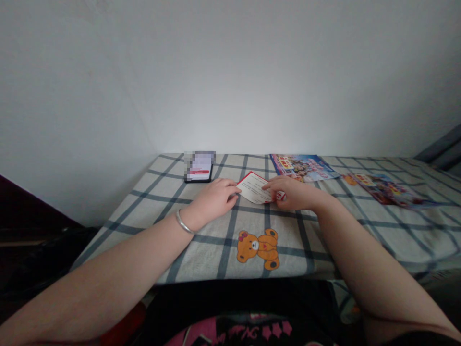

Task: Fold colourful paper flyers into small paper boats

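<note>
Right hand [293, 193]: pinching card [253, 188] at its right end
Left hand [215, 196]: touching left corner, can't tell if gripping
Card lie: sitting between hands, mid-frame, long axis slanting down-right, right hand overlapping more
Phone [202, 169]: resting on bench [212, 250], left of centre

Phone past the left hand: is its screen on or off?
On: the phone shows a bright, pale display with a red bar across it. Part of the picture there is pixelated.
</note>
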`<state>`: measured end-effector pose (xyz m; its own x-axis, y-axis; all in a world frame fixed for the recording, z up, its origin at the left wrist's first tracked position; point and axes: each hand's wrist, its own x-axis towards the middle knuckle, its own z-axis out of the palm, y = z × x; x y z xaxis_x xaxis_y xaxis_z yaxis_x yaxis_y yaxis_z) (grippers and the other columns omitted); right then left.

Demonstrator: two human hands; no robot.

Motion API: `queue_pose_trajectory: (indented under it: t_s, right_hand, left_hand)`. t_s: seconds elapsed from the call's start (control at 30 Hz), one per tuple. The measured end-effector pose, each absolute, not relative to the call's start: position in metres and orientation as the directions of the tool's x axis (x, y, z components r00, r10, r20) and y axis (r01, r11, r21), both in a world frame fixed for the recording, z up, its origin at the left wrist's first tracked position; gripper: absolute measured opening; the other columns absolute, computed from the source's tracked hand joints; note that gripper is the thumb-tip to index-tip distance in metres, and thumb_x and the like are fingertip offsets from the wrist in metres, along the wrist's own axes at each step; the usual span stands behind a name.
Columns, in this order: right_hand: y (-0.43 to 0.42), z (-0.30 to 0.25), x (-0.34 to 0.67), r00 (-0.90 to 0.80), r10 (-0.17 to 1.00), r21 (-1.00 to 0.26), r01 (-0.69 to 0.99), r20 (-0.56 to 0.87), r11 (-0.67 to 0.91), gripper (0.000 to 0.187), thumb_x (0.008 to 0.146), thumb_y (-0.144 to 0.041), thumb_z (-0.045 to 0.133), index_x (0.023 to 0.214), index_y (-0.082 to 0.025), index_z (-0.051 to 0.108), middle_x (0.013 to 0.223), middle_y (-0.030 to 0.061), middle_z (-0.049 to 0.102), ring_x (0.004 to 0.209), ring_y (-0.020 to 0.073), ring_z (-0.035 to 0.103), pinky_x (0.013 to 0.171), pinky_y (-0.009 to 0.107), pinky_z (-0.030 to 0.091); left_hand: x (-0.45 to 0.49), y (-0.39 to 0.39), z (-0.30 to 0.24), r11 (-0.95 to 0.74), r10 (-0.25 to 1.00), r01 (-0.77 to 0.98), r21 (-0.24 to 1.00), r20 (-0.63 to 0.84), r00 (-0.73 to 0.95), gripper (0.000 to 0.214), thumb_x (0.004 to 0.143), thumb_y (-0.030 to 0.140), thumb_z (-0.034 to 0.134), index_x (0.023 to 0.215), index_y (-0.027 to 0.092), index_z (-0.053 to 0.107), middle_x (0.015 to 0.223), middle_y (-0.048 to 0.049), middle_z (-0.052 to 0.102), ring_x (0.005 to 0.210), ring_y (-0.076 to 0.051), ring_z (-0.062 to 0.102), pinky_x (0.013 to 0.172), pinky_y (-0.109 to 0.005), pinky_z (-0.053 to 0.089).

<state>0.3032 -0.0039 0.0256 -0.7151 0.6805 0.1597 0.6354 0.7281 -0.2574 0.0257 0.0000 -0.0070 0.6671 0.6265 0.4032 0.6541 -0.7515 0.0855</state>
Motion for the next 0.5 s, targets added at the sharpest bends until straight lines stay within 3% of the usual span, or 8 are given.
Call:
queue_pose_trajectory:
  t_s: [0.23, 0.37, 0.5]
  right_hand:
    - [-0.0116, 0.0333, 0.3009, -0.696, 0.709, -0.347, 0.641, 0.115, 0.685, 0.025, 0.065, -0.002, 0.058, 0.077, -0.021, 0.068, 0.1, 0.0041, 0.073, 0.092, 0.0199, 0.066, 0.082, 0.033, 0.053]
    - [-0.0124, 0.0345, 0.3031, -0.657, 0.749, -0.388, 0.67, 0.089, 0.633, 0.022, 0.07, -0.009, 0.06, 0.084, -0.023, 0.071, 0.09, 0.001, 0.074, 0.081, 0.0172, 0.067, 0.074, 0.03, 0.053]
    - [-0.014, 0.0328, 0.3002, -0.671, 0.736, -0.506, 0.606, 0.088, 0.614, 0.013, 0.078, -0.018, 0.06, 0.085, -0.023, 0.069, 0.086, -0.0005, 0.073, 0.076, 0.0145, 0.066, 0.068, 0.026, 0.051]
  left_hand:
    - [0.0271, -0.0041, -0.0061, -0.722, 0.652, 0.688, 0.071, 0.403, 0.643, 0.026, 0.091, 0.022, 0.056, 0.113, 0.018, 0.068, 0.115, -0.0096, 0.067, 0.109, -0.024, 0.06, 0.098, -0.041, 0.048]
    - [0.0264, -0.0005, -0.0085, -0.74, 0.645, 0.663, 0.116, 0.399, 0.651, 0.027, 0.09, 0.021, 0.056, 0.115, 0.018, 0.067, 0.118, -0.0086, 0.067, 0.112, -0.024, 0.059, 0.1, -0.042, 0.047]
    - [0.0272, 0.0019, -0.0093, -0.742, 0.653, 0.645, 0.181, 0.411, 0.636, 0.03, 0.087, 0.021, 0.06, 0.117, 0.018, 0.065, 0.117, -0.0083, 0.068, 0.111, -0.023, 0.06, 0.101, -0.042, 0.047]
